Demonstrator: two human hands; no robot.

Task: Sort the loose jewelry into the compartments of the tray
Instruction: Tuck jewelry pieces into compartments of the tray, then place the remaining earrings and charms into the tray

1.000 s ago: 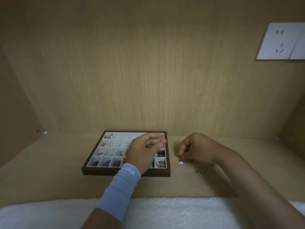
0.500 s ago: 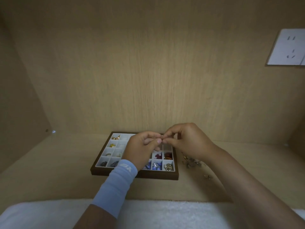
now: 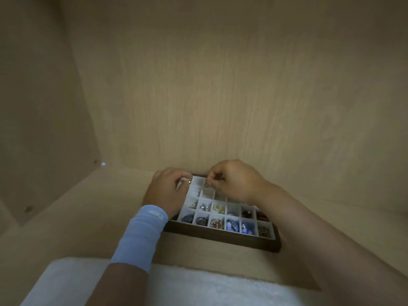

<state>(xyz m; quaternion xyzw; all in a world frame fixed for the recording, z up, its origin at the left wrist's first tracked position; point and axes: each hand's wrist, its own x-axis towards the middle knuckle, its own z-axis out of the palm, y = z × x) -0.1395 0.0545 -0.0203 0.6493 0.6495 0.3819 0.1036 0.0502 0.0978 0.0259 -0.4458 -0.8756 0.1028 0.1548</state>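
A light wood-grain surface (image 3: 88, 219) carried 1 dark-framed tray (image 3: 220, 238) of white compartments, lying flat and slightly askew close to the back wall. A white fluffy cloth (image 3: 198, 288) lay across the surface's near edge, apart from the tray.

Left hand (image 3: 166, 193), right hand (image 3: 236, 181) near together, fingers (image 3: 212, 176) of each pinched on jewelry (image 3: 205, 185).

One tray (image 3: 220, 238) with six filled compartments countable along its 6 o'clock row, two hands, the left hand (image 3: 167, 193) at its 10 o'clock corner and the right hand (image 3: 234, 182) at 12 o'clock, two small metal pieces (image 3: 205, 185), one pinched in each, one blue sleeve (image 3: 141, 237) and one white cloth (image 3: 198, 288) are counted.
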